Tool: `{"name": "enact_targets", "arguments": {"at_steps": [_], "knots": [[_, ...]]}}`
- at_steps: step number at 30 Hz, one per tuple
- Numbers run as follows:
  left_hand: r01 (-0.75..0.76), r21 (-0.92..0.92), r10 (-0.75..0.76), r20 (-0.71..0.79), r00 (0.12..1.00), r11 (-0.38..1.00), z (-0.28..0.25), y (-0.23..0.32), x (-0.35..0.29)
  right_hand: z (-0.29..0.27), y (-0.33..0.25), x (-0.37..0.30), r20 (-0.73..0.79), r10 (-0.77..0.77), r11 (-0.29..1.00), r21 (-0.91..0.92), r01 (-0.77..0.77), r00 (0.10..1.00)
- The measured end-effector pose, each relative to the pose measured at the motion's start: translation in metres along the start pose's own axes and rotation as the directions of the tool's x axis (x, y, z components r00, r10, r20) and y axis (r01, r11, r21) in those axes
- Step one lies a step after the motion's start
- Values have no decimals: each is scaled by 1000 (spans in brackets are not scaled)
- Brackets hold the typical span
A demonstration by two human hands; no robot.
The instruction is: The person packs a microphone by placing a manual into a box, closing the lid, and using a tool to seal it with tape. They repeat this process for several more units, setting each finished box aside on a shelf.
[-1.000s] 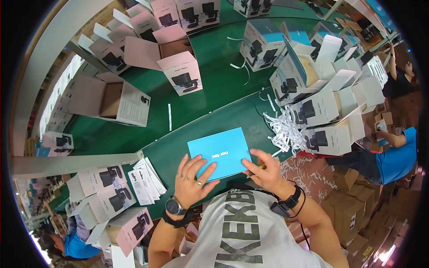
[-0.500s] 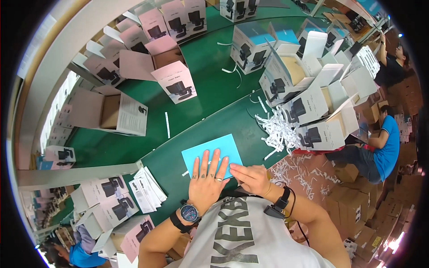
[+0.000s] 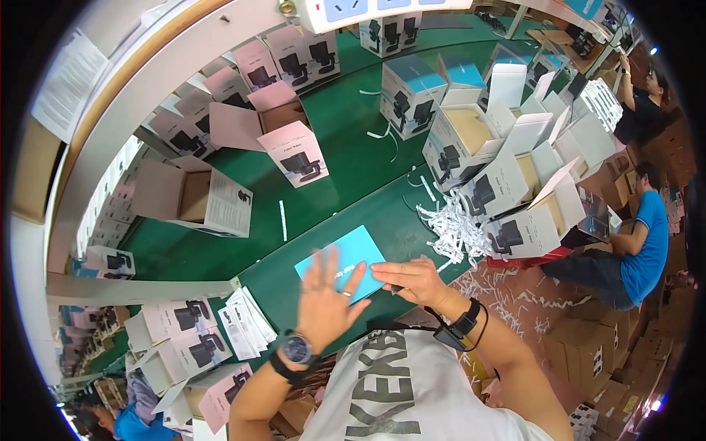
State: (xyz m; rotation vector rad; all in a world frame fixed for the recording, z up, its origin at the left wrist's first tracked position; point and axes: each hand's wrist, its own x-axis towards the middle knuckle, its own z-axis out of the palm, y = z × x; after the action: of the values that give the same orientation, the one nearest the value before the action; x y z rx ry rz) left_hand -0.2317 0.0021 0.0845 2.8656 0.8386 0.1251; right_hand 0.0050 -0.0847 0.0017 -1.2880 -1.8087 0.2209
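Left hand (image 3: 323, 301) lies spread flat on the blue flat box (image 3: 346, 261); right hand (image 3: 412, 281), fingers together, pins its 3 o'clock edge. On the smooth green bench (image 3: 346, 169) it may skid toward the paper strips (image 3: 452, 228) at 2 o'clock.

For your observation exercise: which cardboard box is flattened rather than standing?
The flat blue cardboard box under both hands; every other box stands assembled.

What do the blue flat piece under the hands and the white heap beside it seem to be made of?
Blue flat piece: likely thin printed card, matte, with crisp straight edges, lying flat. White heap: looks like paper strips, thin and curling loosely. Both hands, left and right, press on the card.
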Motion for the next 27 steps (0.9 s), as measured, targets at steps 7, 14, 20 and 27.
{"name": "enact_targets", "arguments": {"at_steps": [7,14,20,27], "knots": [[-45,-39,43,-42,998,998,-19,-23,4,-2,8,5,-2,-18,997,77,18,1000],[-100,1,100,-91,991,995,-13,-28,42,-7,8,-10,-333,261,959,195,-205,906],[143,-66,-154,-221,963,988,-9,-31,194,-58,63,-122,63,881,348,586,-732,469],[519,553,-200,-534,821,652,100,-80,381,-39,73,-164,185,919,128,694,-709,348]]}}
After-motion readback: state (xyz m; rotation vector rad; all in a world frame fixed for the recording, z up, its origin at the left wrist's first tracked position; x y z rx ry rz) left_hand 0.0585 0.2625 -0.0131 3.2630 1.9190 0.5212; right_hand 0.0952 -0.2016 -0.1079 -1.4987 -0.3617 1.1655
